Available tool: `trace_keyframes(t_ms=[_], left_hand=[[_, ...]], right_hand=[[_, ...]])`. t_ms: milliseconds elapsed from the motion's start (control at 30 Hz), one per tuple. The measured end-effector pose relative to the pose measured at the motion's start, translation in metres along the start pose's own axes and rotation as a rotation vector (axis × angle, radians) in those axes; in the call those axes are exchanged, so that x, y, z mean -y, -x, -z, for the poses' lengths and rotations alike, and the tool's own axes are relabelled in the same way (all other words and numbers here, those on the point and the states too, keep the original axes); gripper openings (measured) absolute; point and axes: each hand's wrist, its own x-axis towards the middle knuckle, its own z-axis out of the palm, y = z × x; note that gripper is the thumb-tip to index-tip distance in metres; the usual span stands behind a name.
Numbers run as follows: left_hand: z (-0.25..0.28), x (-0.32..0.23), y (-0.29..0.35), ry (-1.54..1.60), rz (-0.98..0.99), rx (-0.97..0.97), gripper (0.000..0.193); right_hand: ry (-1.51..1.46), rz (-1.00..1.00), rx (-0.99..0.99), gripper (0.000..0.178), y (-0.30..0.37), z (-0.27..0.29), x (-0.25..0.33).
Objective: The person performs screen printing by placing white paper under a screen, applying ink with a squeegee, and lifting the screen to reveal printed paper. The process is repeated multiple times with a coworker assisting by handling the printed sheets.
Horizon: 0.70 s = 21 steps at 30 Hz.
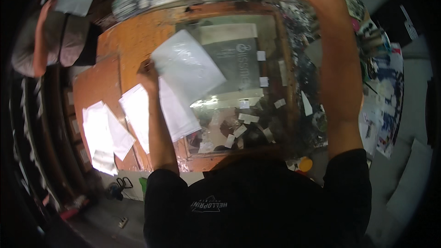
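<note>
The left grip [148, 71] looks closed on the nine o'clock edge of the glossy plastic sheet [188, 62], over the glass pane [268, 115] toward ten o'clock; the right grip is unseen. One-sided holding could skew or crease it.

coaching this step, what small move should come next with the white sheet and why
Perhaps turn the white sheet square to the grey panel: it sits askew over the panel's left part, and the left hand is at the sheet's left edge. The right hand is out of view.
</note>
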Motion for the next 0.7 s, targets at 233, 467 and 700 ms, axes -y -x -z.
trace_keyframes(t_ms=[233, 467, 700], left_hand=[[0.146, 0.06, 0.111, -0.511, -0.151, -0.217, 0.059], [-0.014, -0.071, 0.255, -0.384, -0.399, 0.375, 0.058], [-0.121, -0.156, 0.221, -0.174, -0.679, 0.639, 0.053]], right_hand=[[-0.042, -0.021, -0.041, 0.032, 0.015, 0.006, 0.016], [0.038, -0.028, -0.041, 0.038, 0.028, -0.005, 0.018], [0.041, -0.094, 0.063, 0.034, 0.027, 0.008, 0.011]])
